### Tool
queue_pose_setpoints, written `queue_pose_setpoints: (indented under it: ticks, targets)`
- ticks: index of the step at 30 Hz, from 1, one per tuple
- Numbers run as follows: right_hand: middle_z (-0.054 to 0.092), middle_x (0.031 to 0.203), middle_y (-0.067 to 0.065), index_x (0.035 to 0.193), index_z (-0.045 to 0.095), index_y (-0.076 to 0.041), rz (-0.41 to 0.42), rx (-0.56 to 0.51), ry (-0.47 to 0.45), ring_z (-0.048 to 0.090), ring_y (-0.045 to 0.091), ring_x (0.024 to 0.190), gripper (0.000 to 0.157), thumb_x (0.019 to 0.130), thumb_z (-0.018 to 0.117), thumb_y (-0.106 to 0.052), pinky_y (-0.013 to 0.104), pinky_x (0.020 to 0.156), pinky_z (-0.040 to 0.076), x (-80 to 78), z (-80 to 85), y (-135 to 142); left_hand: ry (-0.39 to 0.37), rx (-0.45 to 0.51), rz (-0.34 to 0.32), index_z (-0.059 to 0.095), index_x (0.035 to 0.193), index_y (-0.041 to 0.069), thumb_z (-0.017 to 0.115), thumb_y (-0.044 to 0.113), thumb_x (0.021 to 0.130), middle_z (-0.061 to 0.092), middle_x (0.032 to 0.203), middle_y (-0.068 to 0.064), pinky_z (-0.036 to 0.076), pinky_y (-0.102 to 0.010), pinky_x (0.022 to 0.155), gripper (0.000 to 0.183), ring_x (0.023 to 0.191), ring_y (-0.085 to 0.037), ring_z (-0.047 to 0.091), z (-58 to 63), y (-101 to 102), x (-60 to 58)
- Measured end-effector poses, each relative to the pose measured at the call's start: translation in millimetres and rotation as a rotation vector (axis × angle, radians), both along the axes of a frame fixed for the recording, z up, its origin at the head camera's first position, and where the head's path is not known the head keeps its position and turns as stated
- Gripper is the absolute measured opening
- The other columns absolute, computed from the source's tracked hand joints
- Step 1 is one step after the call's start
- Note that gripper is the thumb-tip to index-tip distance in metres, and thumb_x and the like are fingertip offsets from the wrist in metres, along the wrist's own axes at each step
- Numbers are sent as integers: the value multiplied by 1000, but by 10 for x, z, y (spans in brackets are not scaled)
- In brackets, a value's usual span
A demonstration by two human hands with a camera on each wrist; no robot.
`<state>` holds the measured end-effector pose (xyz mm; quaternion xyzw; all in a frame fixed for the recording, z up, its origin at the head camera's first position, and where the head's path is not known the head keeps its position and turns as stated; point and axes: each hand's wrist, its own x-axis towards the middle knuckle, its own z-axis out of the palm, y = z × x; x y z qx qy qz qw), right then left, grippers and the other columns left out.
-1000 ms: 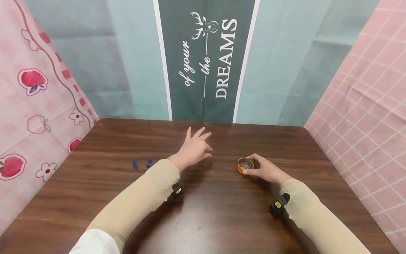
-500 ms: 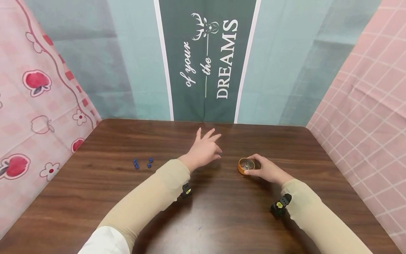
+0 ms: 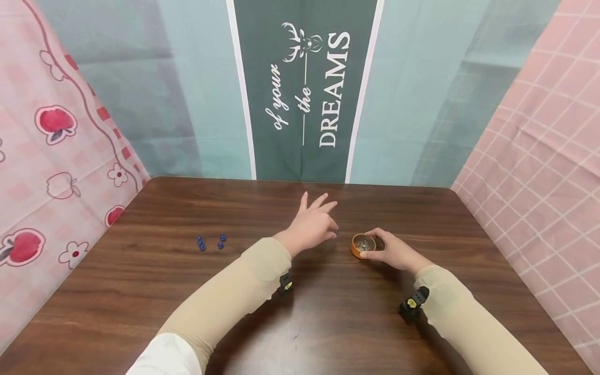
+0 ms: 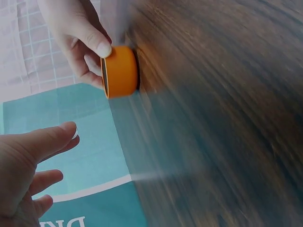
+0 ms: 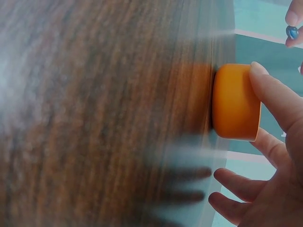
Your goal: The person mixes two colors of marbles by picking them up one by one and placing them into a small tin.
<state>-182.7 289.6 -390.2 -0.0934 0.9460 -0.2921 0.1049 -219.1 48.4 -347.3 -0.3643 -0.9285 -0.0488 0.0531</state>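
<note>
my left hand [image 3: 311, 228] pinches a blue bead [image 5: 292, 32] just left of the orange cup [image 5: 236, 101] my right hand [image 3: 395, 251] grips.

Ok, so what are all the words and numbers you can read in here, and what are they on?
"of your": on the dark green panel of the hanging cloth, turned sideways.
"the": same panel.
"DREAMS": same panel, in big capitals.
Letters at the left wrist view's bottom edge: cut off, can't be read whole.
Yellow badges on the black wrist cameras: too small to read.
Orange bowl: no writing shows.
No numbers can be read.
</note>
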Motion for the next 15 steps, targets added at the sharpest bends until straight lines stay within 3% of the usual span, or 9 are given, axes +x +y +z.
queue_pose_setpoints:
  ticks: [15]
  targets:
    - [53,121,19,124,51,-5,4,-31,5,48,37,114,61,81,70,-42,58,93,36,22,7,-12,-13,-20,-20,73,103,31,68,39,84,39,145,2,2,-61,106,22,141,-23,13,-34,283,37]
